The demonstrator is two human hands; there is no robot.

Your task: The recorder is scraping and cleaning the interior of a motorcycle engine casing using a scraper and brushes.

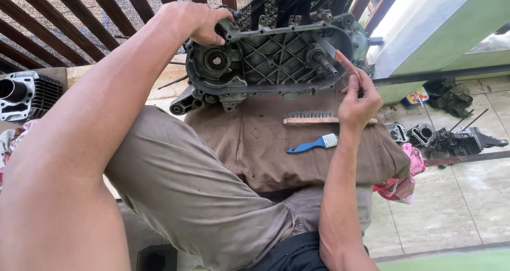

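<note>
**Hands on the engine case, blade at the shaft**

Landmark = the engine case [276,56], a grey-green alloy casing w/ ribbed inside, lying open-side up at the far end of a brown cloth [255,149] over the person's lap.

Far left of the case: a finned cylinder block [26,95], well apart from it; next, the left hand [199,21] sits on the case's upper left rim, fingers curled together and clamped on the edge, just above the round bearing hole [215,61]; inside the case, toward its right end, a threaded shaft [325,64] sticks up.

Right of the shaft: a thin metal blade [325,44] slants down across the case's right end, its tip near the rim; the right hand [358,98] is just below the case's right corner, thumb and fingers pinched together on the blade's reddish handle [346,63].

Below the case on the cloth: a wire brush [319,118] w/ wooden back, touching the right wrist side; under that a small paintbrush [313,143] w/ blue handle.

Far right of the case, on the tiled floor: dark engine parts [446,138] and a pink rag [404,183] beside the cloth.
</note>
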